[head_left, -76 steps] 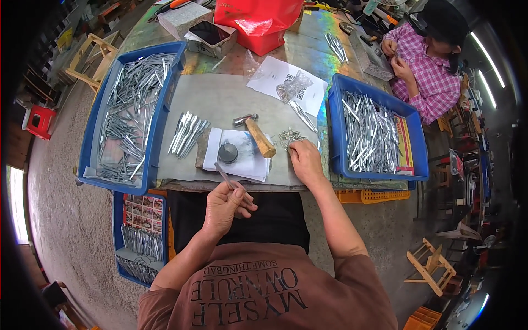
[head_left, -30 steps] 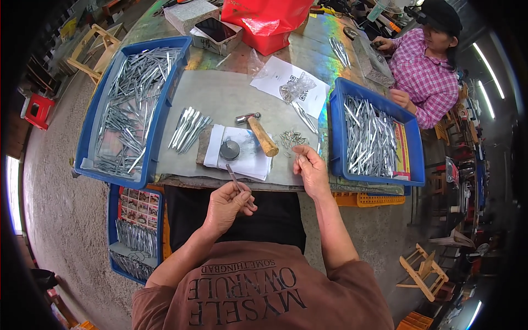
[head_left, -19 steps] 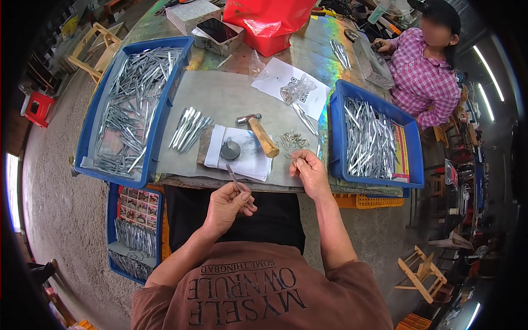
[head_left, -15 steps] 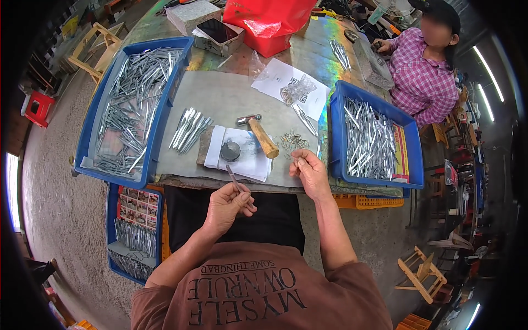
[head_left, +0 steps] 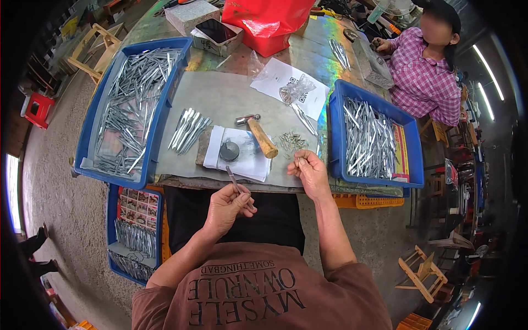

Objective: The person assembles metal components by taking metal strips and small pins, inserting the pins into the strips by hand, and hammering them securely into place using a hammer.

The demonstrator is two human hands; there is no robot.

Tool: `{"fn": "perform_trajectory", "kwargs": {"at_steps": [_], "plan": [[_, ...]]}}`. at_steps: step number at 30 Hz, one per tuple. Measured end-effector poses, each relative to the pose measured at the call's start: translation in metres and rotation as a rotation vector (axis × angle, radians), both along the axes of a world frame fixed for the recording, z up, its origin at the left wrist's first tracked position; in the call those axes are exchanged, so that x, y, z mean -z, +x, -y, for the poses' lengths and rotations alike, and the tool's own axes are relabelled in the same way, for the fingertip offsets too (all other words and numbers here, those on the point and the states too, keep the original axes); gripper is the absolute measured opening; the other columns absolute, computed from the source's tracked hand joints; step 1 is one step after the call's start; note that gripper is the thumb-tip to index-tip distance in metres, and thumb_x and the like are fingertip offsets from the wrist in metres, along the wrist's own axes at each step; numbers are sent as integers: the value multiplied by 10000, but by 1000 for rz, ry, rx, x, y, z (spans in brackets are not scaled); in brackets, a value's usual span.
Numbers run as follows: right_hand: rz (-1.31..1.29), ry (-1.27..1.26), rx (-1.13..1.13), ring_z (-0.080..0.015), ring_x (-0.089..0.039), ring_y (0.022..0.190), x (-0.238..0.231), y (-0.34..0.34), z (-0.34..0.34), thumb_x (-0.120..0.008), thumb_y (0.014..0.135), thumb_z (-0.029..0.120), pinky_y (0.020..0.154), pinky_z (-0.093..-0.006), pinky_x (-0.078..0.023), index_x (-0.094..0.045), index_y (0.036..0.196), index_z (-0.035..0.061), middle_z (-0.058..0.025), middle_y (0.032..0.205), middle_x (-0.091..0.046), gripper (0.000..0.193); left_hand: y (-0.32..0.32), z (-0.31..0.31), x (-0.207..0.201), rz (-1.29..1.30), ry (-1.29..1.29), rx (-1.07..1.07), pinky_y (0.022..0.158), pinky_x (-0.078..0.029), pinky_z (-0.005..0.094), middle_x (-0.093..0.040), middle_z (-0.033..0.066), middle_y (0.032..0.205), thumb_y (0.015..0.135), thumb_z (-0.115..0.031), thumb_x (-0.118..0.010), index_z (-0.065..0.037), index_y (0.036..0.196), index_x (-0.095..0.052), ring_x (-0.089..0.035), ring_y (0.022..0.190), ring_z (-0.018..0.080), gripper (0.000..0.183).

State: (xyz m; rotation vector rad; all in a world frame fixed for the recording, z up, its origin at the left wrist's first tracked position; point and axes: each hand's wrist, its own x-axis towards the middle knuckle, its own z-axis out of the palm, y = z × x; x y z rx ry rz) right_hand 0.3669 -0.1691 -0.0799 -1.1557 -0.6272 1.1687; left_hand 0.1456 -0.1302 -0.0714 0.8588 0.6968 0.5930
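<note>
My left hand (head_left: pixel 224 210) is closed on a slim metal piece (head_left: pixel 233 179), whose tip points up toward the bench. By the front edge, my right hand (head_left: pixel 309 175) has thumb and fingers pinched together; whatever sits between them is too small to make out. Just beyond it lies a pile of tiny metal parts (head_left: pixel 292 141). A ball-peen hammer (head_left: pixel 263 139) with a wooden handle rests beside the pile. Left of the hammer, a round dark metal block (head_left: pixel 229 151) stands on white paper (head_left: pixel 250 169). Several slim metal pieces (head_left: pixel 188 132) lie in a row farther left.
Blue trays of metal pieces flank me, one left (head_left: pixel 153 118) and one right (head_left: pixel 336 148). A red bag (head_left: pixel 264 25), a phone (head_left: pixel 215 31) and a printed sheet (head_left: pixel 272 82) lie farther back. A person in a checked shirt (head_left: pixel 423 82) sits at the far right.
My hands stay almost still; the right fingers shift only slightly. At the far left edge, a passer-by's dark-clad legs have come into clearer view.
</note>
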Motion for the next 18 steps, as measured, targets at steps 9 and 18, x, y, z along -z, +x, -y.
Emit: {"fn": "perform_trajectory", "kwargs": {"at_steps": [9,18], "plan": [[-32,-16,26,-162,-561,698,-2,-4,0,-434,827,37,649,-254,-483,-459,921,-32,-81,752,-522,120,1,1,1,12,2,2,495,-480,199,-560,86,714,816,-83,-499,12,870,-493,-584,606,149,110],[-103,9,46,-144,-563,663,-4,-15,5,-505,812,93,604,-234,-477,-497,832,-14,-65,728,-536,109,5,0,-4,6,7,13,486,-475,194,-567,86,709,811,-83,-508,13,875,-505,-586,594,145,115]]}}
